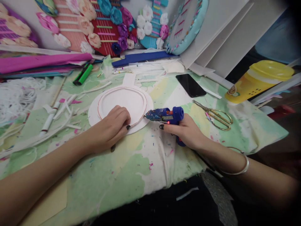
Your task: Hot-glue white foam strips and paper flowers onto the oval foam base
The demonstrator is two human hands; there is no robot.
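A round white board (92,110) with a short tab at its far side lies flat on the cloth. On it a thin white strip (110,90) stands in a ring, with a reddish line running along it. My left hand (113,125) rests on the board's near left, fingers curled and closed at the near part of the ring; the fingers hide the exact grip. In my right hand (189,130) is a blue glue gun (164,114), a small red light showing. Its nozzle tip points left and meets the ring's right side, or nearly so.
Gold-handled scissors (217,117) and a black phone (191,85) lie to the right, near a yellow lidded cup (256,81). White string (20,99), a marker (50,121) and a green-and-black object (83,74) are left. Decorated guitar-shaped pieces (151,28) stand behind.
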